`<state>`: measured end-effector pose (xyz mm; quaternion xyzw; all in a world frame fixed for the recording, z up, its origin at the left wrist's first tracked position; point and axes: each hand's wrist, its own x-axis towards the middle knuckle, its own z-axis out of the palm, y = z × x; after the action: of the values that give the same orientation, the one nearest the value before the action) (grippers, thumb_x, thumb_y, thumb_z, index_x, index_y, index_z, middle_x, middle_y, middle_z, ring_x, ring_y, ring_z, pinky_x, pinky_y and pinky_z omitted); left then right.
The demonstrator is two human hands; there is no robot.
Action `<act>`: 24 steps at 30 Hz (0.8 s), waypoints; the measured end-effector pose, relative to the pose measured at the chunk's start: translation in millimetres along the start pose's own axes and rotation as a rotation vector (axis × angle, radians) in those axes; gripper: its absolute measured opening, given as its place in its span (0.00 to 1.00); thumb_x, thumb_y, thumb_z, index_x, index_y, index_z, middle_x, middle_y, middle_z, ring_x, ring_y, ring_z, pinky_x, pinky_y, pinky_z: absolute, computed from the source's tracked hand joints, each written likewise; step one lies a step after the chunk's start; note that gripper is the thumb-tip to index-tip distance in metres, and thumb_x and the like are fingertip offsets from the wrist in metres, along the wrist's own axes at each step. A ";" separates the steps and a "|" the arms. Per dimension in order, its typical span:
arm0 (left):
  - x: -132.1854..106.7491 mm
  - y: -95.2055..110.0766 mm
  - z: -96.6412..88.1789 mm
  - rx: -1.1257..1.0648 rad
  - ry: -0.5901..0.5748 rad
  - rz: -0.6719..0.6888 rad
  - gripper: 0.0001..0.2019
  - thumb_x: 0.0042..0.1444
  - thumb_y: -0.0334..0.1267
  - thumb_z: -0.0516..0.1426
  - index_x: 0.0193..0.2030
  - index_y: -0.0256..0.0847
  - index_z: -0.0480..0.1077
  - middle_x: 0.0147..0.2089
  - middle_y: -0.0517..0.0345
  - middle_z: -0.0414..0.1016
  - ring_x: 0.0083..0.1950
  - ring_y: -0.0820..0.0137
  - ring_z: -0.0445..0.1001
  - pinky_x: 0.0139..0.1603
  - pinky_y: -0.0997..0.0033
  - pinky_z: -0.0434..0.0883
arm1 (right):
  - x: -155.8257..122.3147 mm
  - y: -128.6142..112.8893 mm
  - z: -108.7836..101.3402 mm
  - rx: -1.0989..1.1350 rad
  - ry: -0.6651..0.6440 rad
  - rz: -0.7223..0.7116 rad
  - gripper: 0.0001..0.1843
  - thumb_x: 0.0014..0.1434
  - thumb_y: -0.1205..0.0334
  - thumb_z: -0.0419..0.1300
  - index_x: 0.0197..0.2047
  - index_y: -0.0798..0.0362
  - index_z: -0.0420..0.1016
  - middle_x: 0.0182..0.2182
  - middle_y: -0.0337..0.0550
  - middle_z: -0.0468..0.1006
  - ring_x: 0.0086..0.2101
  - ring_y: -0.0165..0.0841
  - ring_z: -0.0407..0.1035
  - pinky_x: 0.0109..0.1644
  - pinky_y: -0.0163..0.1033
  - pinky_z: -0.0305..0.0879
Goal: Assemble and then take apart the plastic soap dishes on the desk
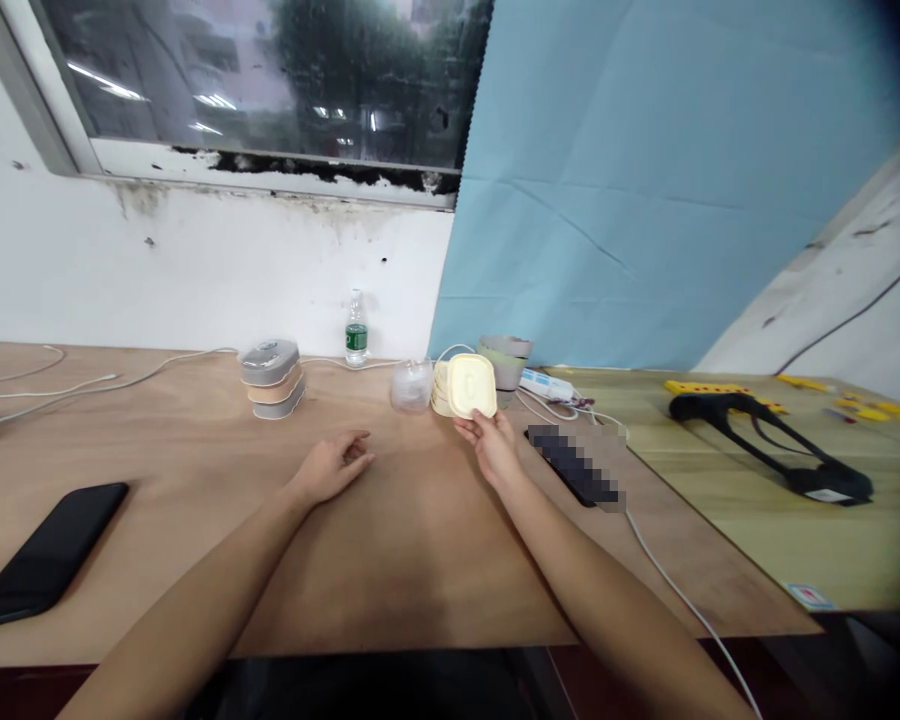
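Observation:
My right hand (pixel 493 443) grips the lower edge of a pale yellow square lid (pixel 472 386) and holds it upright, tilted toward me, above the wooden table (pixel 390 540). Right behind the lid is a stack of similar cream lids (pixel 440 388). My left hand (pixel 335 465) rests on the table with fingers loosely spread, holding nothing. A clear plastic cup (pixel 412 386) sits just left of the lids. Stacked grey and green bowls (pixel 505 361) stand behind the lid to the right.
A stack of grey and tan lidded containers (pixel 272 379) stands at the back left, a water bottle (pixel 356 330) by the wall. A black phone (pixel 47 553) lies front left, another dark device (pixel 572 463) with a white cable (pixel 675 590) to the right. A black stand (pixel 772 440) lies far right.

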<state>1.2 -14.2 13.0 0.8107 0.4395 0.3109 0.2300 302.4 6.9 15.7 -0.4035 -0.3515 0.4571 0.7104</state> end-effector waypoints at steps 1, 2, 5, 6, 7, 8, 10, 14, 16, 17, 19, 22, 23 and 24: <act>0.1 0.2 0.0 0.002 -0.010 -0.001 0.22 0.59 0.49 0.53 0.55 0.40 0.66 0.44 0.52 0.77 0.41 0.65 0.76 0.45 0.65 0.72 | 1.7 -0.1 -1.4 0.016 -0.013 0.019 0.15 0.48 0.60 0.66 0.38 0.49 0.65 0.32 0.34 0.79 0.32 0.31 0.77 0.40 0.38 0.77; 0.1 0.5 -0.1 0.006 -0.018 -0.001 0.21 0.58 0.49 0.53 0.55 0.40 0.67 0.43 0.52 0.77 0.41 0.65 0.76 0.44 0.66 0.72 | 3.4 0.0 -2.5 0.027 -0.027 0.033 0.14 0.49 0.61 0.66 0.37 0.49 0.66 0.32 0.35 0.79 0.33 0.31 0.77 0.41 0.38 0.77; 0.0 1.4 -0.2 0.028 -0.026 0.005 0.20 0.58 0.49 0.53 0.54 0.40 0.68 0.43 0.53 0.78 0.40 0.66 0.76 0.43 0.66 0.72 | 8.5 -0.2 -4.7 0.055 -0.073 0.070 0.12 0.49 0.63 0.66 0.36 0.49 0.67 0.34 0.36 0.80 0.37 0.32 0.77 0.44 0.40 0.76; 0.0 1.6 -0.2 0.035 -0.025 0.007 0.20 0.58 0.48 0.53 0.54 0.40 0.69 0.43 0.53 0.78 0.40 0.66 0.76 0.43 0.66 0.72 | 10.0 -0.6 -5.4 0.067 -0.086 0.080 0.12 0.49 0.63 0.66 0.36 0.49 0.68 0.34 0.36 0.80 0.38 0.33 0.77 0.45 0.40 0.76; 0.1 1.8 -0.2 0.039 -0.024 0.009 0.20 0.58 0.48 0.53 0.53 0.41 0.69 0.43 0.53 0.78 0.41 0.66 0.76 0.43 0.66 0.72 | 11.3 -1.1 -6.1 0.079 -0.098 0.091 0.12 0.49 0.64 0.66 0.36 0.49 0.68 0.35 0.37 0.81 0.39 0.33 0.77 0.45 0.40 0.76; 0.1 1.9 -0.2 0.042 -0.024 0.011 0.20 0.58 0.48 0.53 0.53 0.41 0.69 0.44 0.53 0.78 0.41 0.65 0.76 0.44 0.66 0.71 | 12.6 -1.6 -6.9 0.087 -0.105 0.100 0.12 0.49 0.65 0.66 0.36 0.50 0.69 0.36 0.38 0.81 0.40 0.33 0.77 0.45 0.39 0.76; 0.2 2.2 -0.3 0.048 -0.025 0.015 0.20 0.58 0.48 0.54 0.53 0.40 0.69 0.44 0.53 0.77 0.41 0.65 0.76 0.44 0.66 0.71 | 15.2 -2.6 -8.2 0.088 -0.109 0.109 0.11 0.50 0.64 0.66 0.36 0.50 0.70 0.36 0.38 0.81 0.40 0.33 0.77 0.44 0.37 0.76; 0.3 2.8 -0.5 0.050 -0.027 0.015 0.20 0.58 0.48 0.53 0.53 0.40 0.69 0.43 0.53 0.77 0.41 0.65 0.76 0.43 0.67 0.71 | 23.3 -2.9 -9.4 0.048 -0.061 0.106 0.10 0.53 0.57 0.66 0.35 0.51 0.70 0.34 0.39 0.81 0.34 0.31 0.77 0.35 0.34 0.76; 0.1 2.7 -0.5 0.046 -0.029 0.010 0.20 0.58 0.48 0.53 0.53 0.40 0.69 0.44 0.53 0.77 0.41 0.65 0.76 0.43 0.67 0.71 | 29.4 -1.7 -10.1 0.006 -0.009 0.109 0.13 0.54 0.51 0.64 0.35 0.52 0.70 0.31 0.40 0.81 0.28 0.30 0.76 0.28 0.32 0.74; 0.0 2.4 -0.5 0.045 -0.028 0.008 0.20 0.58 0.48 0.53 0.53 0.40 0.69 0.44 0.53 0.78 0.41 0.65 0.76 0.44 0.67 0.71 | 32.7 -0.6 -10.7 -0.017 0.017 0.108 0.15 0.55 0.48 0.62 0.34 0.52 0.70 0.29 0.40 0.80 0.25 0.29 0.75 0.26 0.32 0.73; -0.2 1.6 -0.3 0.046 -0.026 0.004 0.20 0.58 0.48 0.53 0.53 0.40 0.69 0.44 0.53 0.78 0.42 0.65 0.76 0.44 0.66 0.71 | 38.6 2.8 -12.4 -0.051 0.057 0.098 0.21 0.57 0.41 0.57 0.34 0.53 0.71 0.27 0.41 0.79 0.21 0.28 0.72 0.23 0.32 0.70; -0.2 0.1 -0.2 0.046 -0.029 0.001 0.20 0.58 0.48 0.53 0.53 0.40 0.69 0.44 0.53 0.78 0.42 0.65 0.76 0.44 0.66 0.71 | 43.3 10.7 -15.1 -0.101 0.096 0.049 0.28 0.55 0.35 0.54 0.32 0.54 0.71 0.24 0.41 0.77 0.17 0.27 0.68 0.19 0.32 0.66; -0.1 -0.2 -0.2 0.046 -0.029 0.001 0.20 0.58 0.48 0.53 0.53 0.40 0.69 0.44 0.53 0.78 0.42 0.65 0.76 0.44 0.66 0.72 | 43.2 13.6 -15.7 -0.136 0.102 0.020 0.29 0.53 0.33 0.55 0.31 0.55 0.71 0.22 0.40 0.76 0.16 0.26 0.67 0.18 0.31 0.64; 0.0 -0.5 -0.2 0.048 -0.028 0.000 0.20 0.58 0.49 0.53 0.53 0.41 0.69 0.44 0.53 0.78 0.42 0.65 0.76 0.44 0.67 0.72 | 42.4 16.4 -16.0 -0.184 0.100 -0.015 0.30 0.51 0.33 0.56 0.31 0.55 0.71 0.21 0.40 0.75 0.15 0.26 0.65 0.17 0.31 0.62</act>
<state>0.8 -14.0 12.8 0.8204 0.4435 0.2887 0.2166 324.5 46.6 -0.3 -0.4867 -0.3590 0.3969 0.6905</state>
